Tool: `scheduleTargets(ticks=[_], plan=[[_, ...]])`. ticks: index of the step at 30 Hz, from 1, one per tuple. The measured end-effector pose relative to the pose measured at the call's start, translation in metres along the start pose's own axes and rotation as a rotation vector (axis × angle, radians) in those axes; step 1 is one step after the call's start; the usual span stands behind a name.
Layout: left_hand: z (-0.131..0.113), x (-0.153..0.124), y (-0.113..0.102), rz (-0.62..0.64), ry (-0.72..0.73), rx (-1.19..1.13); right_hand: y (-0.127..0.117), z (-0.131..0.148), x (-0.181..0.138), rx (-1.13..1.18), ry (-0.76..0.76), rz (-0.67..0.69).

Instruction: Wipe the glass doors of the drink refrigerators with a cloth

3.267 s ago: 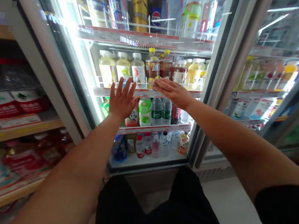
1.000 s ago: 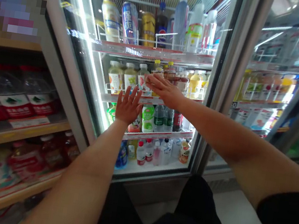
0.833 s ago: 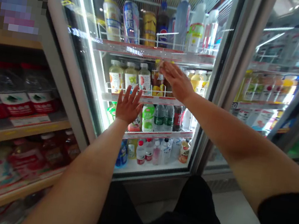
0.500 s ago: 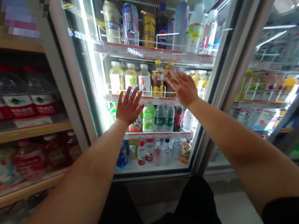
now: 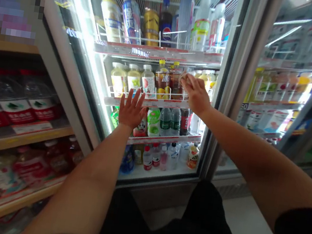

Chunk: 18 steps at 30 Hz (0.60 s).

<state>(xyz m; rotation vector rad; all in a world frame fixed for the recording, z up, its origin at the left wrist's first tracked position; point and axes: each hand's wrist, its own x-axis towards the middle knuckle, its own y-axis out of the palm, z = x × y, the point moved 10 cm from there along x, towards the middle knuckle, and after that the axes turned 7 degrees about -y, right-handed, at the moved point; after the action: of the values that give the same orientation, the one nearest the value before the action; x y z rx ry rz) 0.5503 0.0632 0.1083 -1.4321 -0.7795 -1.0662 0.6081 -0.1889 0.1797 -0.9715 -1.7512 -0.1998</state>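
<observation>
My left hand (image 5: 131,108), fingers spread, rests flat against the glass door of a lit drinks fridge, in front of the second and third shelves. Higher and to the right, my right hand (image 5: 197,94) is closed with bent fingers at the glass. A pale crumpled cloth (image 5: 183,76) shows at its fingertips, partly covered by them. Behind the right hand stand dark tea bottles with yellow caps (image 5: 162,77). White-capped juice bottles (image 5: 149,81) are lined up behind and above the left hand.
Cans (image 5: 151,26) and tall bottles fill the top shelf. Small bottles (image 5: 147,158) stand at the fridge bottom. A metal door frame (image 5: 235,66) runs along the right, beside another fridge. Wooden shelves (image 5: 20,138) with packed bottles are on the left. My dark-clothed knees are below.
My right hand has moved slightly right across the glass, and its fingers are more bent. The left hand keeps its flat pose, while the whole view has shifted a little.
</observation>
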Motion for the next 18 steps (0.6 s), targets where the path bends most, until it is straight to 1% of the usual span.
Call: scheduleTargets(ticks=[1, 3, 4, 5, 6, 8, 10, 11, 12, 15, 16, 17, 18], plan=[[0.000, 0.000, 0.000, -0.001, 0.005, 0.005, 0.004, 0.008, -0.003, 0.000, -0.051, 0.052], [-0.001, -0.001, 0.000, -0.004, 0.014, 0.016, 0.014, 0.024, -0.010, 0.008, -0.171, 0.202], [-0.001, -0.001, 0.001, -0.006, 0.017, 0.018, 0.016, 0.028, -0.013, 0.007, -0.203, 0.261], [0.000, -0.001, 0.001, -0.008, 0.018, 0.020, 0.015, 0.027, -0.013, -0.002, -0.202, 0.292], [0.000, -0.001, 0.001, -0.010, 0.017, 0.022, 0.011, 0.021, -0.012, -0.021, -0.166, 0.293], [0.000, -0.001, 0.001, -0.014, 0.019, 0.023, -0.001, 0.003, -0.009, -0.071, -0.046, 0.244], [0.000, -0.001, 0.001, -0.023, 0.023, 0.024, -0.009, -0.009, -0.011, -0.105, 0.045, 0.200], [0.000, -0.001, 0.001, -0.028, 0.025, 0.026, -0.010, -0.009, -0.014, -0.109, 0.053, 0.200], [0.000, -0.001, 0.001, -0.032, 0.027, 0.028, -0.007, -0.005, -0.018, -0.103, 0.030, 0.218], [-0.001, -0.002, 0.001, -0.029, 0.035, 0.029, 0.003, 0.014, -0.030, -0.074, -0.132, 0.316], [-0.001, -0.002, 0.001, -0.027, 0.034, 0.026, 0.005, 0.014, -0.033, -0.077, -0.158, 0.332], [-0.001, -0.002, 0.001, -0.027, 0.032, 0.023, 0.003, 0.010, -0.034, -0.091, -0.142, 0.325], [-0.001, -0.002, 0.001, -0.028, 0.032, 0.021, -0.001, 0.001, -0.035, -0.112, -0.086, 0.296]])
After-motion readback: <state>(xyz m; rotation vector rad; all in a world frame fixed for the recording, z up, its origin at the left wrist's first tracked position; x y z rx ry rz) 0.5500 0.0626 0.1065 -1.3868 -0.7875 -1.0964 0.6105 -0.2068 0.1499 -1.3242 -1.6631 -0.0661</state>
